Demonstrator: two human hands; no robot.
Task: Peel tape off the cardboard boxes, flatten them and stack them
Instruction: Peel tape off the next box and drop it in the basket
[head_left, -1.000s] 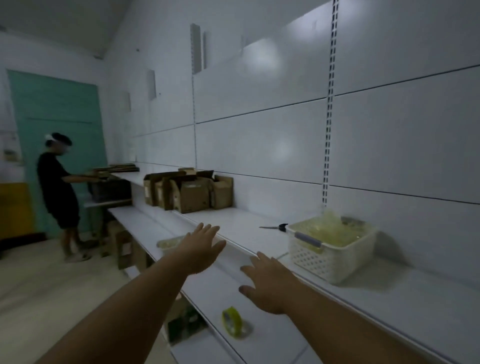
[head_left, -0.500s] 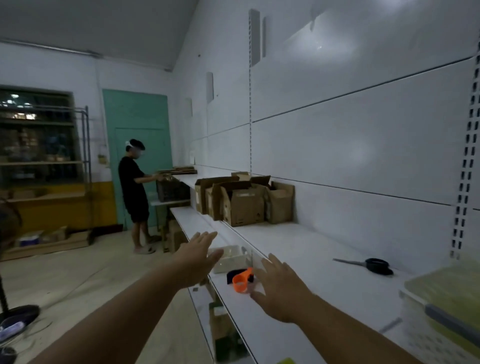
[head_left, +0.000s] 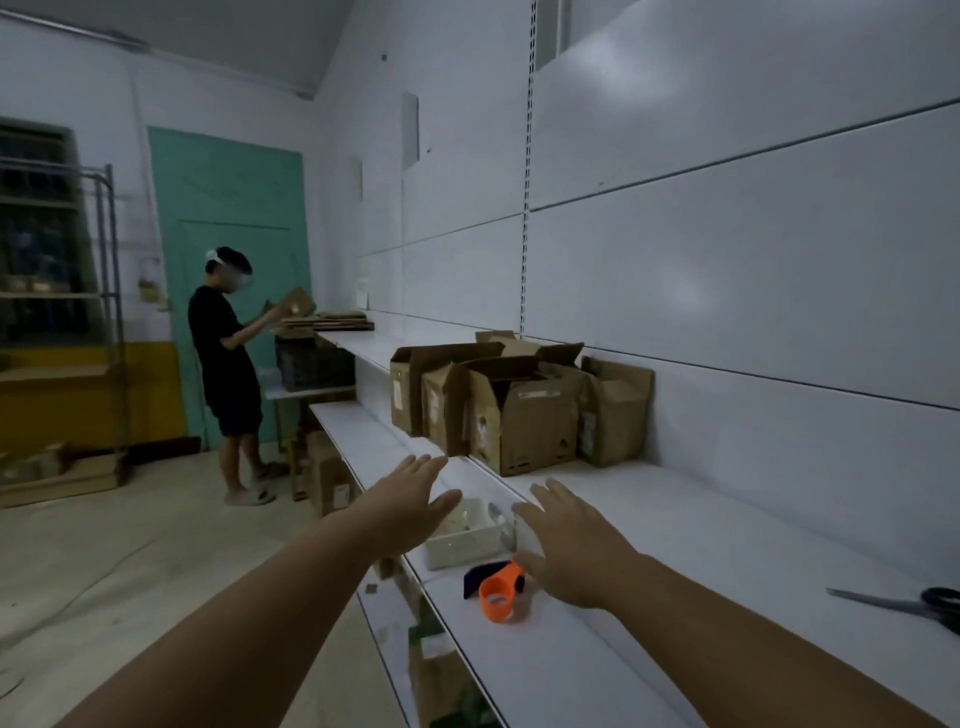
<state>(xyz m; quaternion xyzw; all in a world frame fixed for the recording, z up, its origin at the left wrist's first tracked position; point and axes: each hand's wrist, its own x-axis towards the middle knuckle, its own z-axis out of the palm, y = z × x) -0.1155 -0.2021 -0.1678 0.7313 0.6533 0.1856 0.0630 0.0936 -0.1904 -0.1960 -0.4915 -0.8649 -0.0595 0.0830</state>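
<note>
Left hand (head_left: 410, 499) and right hand (head_left: 571, 545) were spread, empty, reaching toward open cardboard boxes (head_left: 514, 405) on white shelf (head_left: 701, 530), orange tape dispenser (head_left: 500, 592) beneath right hand

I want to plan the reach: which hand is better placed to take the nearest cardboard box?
Probably the right hand. It is open over the upper shelf that holds the boxes, roughly in line with them. The left hand, also open, hangs further left, off that shelf's front edge.
</note>
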